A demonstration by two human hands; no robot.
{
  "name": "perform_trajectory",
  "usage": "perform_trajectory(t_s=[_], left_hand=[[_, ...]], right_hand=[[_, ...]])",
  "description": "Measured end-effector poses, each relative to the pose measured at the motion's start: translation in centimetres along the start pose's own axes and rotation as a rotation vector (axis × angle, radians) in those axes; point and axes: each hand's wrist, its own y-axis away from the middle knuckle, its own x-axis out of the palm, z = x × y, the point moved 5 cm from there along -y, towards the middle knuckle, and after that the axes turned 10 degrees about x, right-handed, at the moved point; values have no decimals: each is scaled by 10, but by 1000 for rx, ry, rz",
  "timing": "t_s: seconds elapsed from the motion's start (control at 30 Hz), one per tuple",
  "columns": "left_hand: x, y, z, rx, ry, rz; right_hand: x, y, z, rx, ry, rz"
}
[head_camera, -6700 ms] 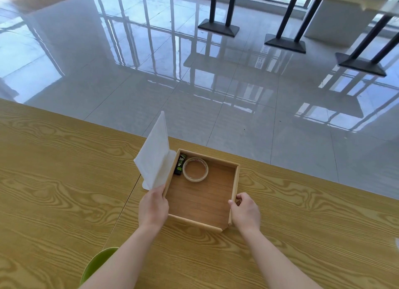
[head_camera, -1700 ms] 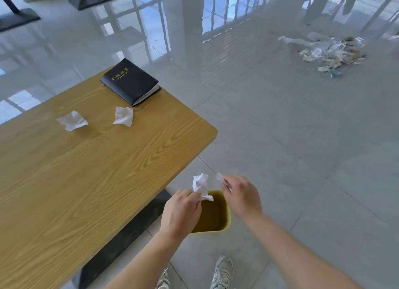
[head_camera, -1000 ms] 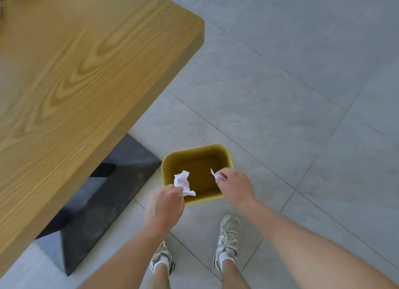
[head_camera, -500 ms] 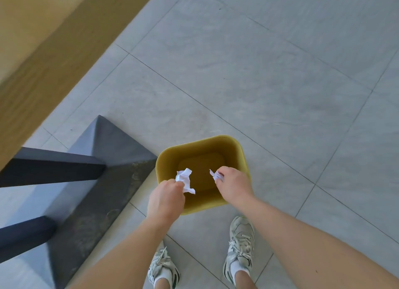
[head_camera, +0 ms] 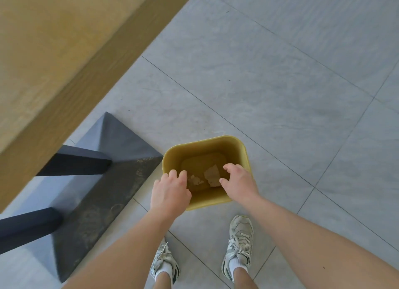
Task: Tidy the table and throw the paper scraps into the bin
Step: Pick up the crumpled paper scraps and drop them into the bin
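A small yellow bin [head_camera: 235, 143] stands on the grey floor just in front of my feet. Two paper scraps lie at its bottom: a crumpled one [head_camera: 195, 180] on the left and a flatter one [head_camera: 212, 175] on the right. My left hand [head_camera: 169, 191] hovers over the bin's near left rim with its fingers spread and holds nothing. Over the near right rim, my right hand [head_camera: 238, 182] is likewise spread and empty.
The wooden table [head_camera: 54, 51] fills the upper left, its edge running diagonally. Below it are black table legs [head_camera: 73, 163] and a dark metal base plate [head_camera: 103, 180] touching the bin's left side. My two sneakers [head_camera: 239, 241] stand on grey tiles.
Both hands opened over the bin and let go of their paper scraps, which now lie at the bin's bottom. The view barely shifted.
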Motion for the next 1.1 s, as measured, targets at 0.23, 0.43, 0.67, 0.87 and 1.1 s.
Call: perform_trajectory(t_s=[0.23,0.43,0.67,0.87,1.1], left_hand=[[-37,22,-9,-7,-12,-17],[-79,50,-26,-9,-32,-44],[-153,113,-68,0,10,-114],[-219,161,-92,-45,60,-215],[-285,202,-105,-49,-3,-306]], right_hand=[[-34,27,20,-37,1,-10],[-68,66,37,-67,13,-16],[-130,147,54,-113,-11,-59],[-200,216,82,-233,16,-128],[-259,273,109,-362,113,-190]])
